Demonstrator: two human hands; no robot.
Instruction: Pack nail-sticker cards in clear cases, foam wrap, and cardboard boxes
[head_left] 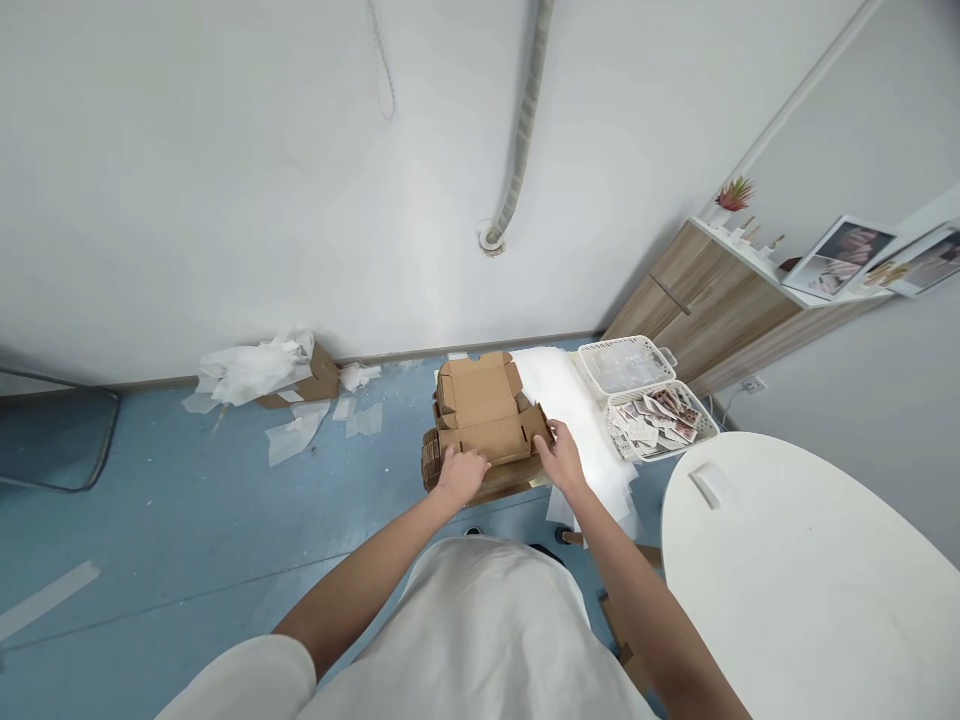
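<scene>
A flat, partly folded brown cardboard box [480, 405] lies on top of a stack of cardboard blanks [433, 458] on a low stand in front of me. My left hand [459, 475] rests on the near left edge of the box, fingers curled over it. My right hand [559, 455] grips the box's near right flap, fingers closed on the cardboard. Both forearms reach forward from my white shirt.
A pile of white foam sheets [570, 400] lies right of the box. Two white baskets [626, 365] [660, 420] stand beyond it, the nearer one holding printed cards. A round white table [810, 580] is at right. Torn paper and a box [262, 375] litter the blue floor by the wall.
</scene>
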